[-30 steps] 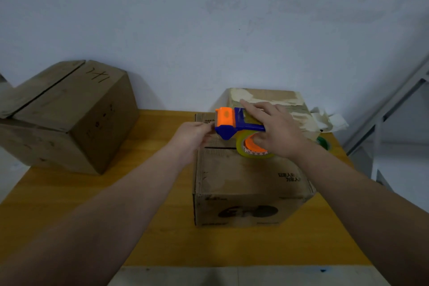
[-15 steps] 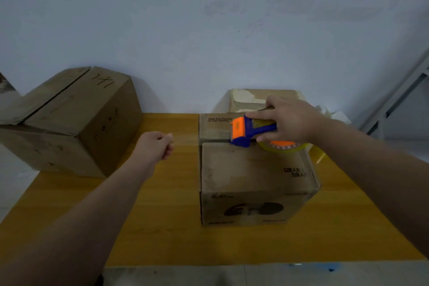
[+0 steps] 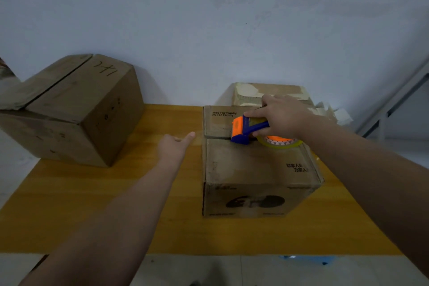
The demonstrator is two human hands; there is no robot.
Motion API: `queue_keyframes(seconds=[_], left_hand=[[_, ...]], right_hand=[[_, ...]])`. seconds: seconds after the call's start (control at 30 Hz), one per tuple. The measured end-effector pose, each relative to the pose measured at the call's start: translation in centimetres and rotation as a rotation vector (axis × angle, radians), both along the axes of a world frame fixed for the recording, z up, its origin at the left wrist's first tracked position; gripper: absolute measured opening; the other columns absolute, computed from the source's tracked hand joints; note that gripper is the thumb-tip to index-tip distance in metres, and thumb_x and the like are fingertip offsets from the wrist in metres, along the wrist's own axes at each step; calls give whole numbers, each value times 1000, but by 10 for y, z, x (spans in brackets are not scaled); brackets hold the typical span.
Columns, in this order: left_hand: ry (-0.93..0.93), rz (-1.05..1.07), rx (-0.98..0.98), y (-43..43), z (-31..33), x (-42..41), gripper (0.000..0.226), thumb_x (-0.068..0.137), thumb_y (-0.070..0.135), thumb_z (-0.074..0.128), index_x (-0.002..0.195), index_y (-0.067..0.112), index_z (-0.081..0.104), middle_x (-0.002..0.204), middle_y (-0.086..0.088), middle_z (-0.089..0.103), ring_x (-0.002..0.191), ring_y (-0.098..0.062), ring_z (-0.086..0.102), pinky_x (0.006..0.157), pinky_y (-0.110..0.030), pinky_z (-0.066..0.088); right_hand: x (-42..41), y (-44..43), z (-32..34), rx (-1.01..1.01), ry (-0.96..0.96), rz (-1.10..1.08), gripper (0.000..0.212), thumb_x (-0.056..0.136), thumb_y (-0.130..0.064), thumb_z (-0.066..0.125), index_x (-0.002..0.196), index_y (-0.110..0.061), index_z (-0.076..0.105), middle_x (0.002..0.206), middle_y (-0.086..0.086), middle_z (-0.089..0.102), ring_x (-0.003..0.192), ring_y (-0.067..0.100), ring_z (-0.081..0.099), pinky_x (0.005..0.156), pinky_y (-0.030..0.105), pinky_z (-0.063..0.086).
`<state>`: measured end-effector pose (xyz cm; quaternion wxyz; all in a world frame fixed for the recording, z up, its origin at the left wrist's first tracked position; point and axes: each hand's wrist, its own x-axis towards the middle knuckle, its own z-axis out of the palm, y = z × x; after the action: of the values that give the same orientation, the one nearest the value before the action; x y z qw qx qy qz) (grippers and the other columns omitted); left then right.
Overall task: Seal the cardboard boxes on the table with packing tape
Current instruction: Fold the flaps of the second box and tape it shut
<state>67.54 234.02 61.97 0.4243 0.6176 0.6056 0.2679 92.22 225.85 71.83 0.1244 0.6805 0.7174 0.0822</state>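
Here, I take the printed cardboard box (image 3: 257,169) in the middle of the yellow wooden table (image 3: 97,211) as my landmark. Far to its left, well apart, I see a bigger plain cardboard box (image 3: 76,109) standing on the table's back left corner, with handwritten marks on its top and a dark seam between its flaps. Nearer the landmark, my left hand (image 3: 173,146) hovers just beside its left edge, holding nothing, the forefinger stretched out toward the box and the other fingers loosely curled; I cannot tell whether the fingertip touches the cardboard. On top of the landmark box, the two flaps meet along a seam that runs across the lid, and the blue and orange tape dispenser (image 3: 250,130) sits right on that seam, its orange head toward the left end. The roll of clear packing tape (image 3: 279,143) on its orange hub lies flat on the lid just to the right of the head. My right hand (image 3: 282,116) is wrapped around the dispenser's blue handle, fingers closed on it. Behind the landmark, against the pale wall (image 3: 209,18), stands another cardboard box (image 3: 253,94) with torn pale paper on top, and crumpled white paper (image 3: 334,112) lies to the right of that.
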Motion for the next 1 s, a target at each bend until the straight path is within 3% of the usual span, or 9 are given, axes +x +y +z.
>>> queue_keyframes(seconds=[0.23,0.3,0.37,0.43,0.53,0.67,0.77,0.87,1.0], left_hand=[[157,-34,-120,1,-15,10,54,85,58,55,59,12,42,55,-2,32,46,-16,30,45,-26,26],[108,-35,-245,0,-18,14,65,86,61,51,96,-2,61,62,-6,39,52,-18,38,46,-27,31],[-25,-3,-384,-2,-18,16,78,85,62,51,128,-3,49,73,-9,47,60,-18,44,48,-26,41],[-86,19,-462,0,-16,18,83,83,64,53,134,-1,41,86,-12,54,69,-20,52,64,-31,52],[-65,33,-518,1,-11,15,93,80,63,58,142,5,23,87,-10,52,62,-17,46,46,-24,45],[116,29,-134,6,-17,8,74,92,44,55,146,7,21,138,-14,42,118,-31,48,93,-40,46],[-299,-114,-80,-5,-6,18,57,96,52,38,142,19,35,141,-4,46,123,-20,46,99,-35,39],[-281,-340,-288,-22,-4,30,99,69,86,33,150,32,12,154,1,26,138,-24,28,111,-50,27],[-235,-435,-329,-17,-11,25,134,47,82,64,142,43,-22,159,1,-2,143,-26,14,113,-53,22]], right_hand=[[-3,2,-3,11,-16,16,66,82,-69,48,141,-46,34,110,2,45,97,20,45,72,31,25],[-4,2,-3,11,-21,18,66,82,-69,48,142,-46,34,111,3,45,98,21,45,72,31,25],[-4,1,-3,12,-17,15,66,82,-69,48,142,-46,34,111,3,45,97,21,44,72,31,26],[-4,0,-3,17,-13,12,66,82,-69,48,142,-45,34,110,3,45,96,21,44,73,31,28],[-4,-1,-3,23,-14,17,66,82,-68,49,142,-45,35,109,3,45,96,21,44,75,32,30],[-5,-3,-3,31,-16,13,66,82,-69,48,142,-45,35,109,3,45,96,21,44,73,32,28],[-5,-2,-4,29,-5,7,66,81,-70,48,141,-46,34,109,2,44,98,21,44,73,32,27],[-4,-2,-3,24,10,1,66,81,-70,48,141,-47,34,108,1,44,97,20,44,73,31,26],[-2,-1,0,13,29,9,66,81,-70,49,142,-47,33,109,1,44,97,19,44,73,31,26]])
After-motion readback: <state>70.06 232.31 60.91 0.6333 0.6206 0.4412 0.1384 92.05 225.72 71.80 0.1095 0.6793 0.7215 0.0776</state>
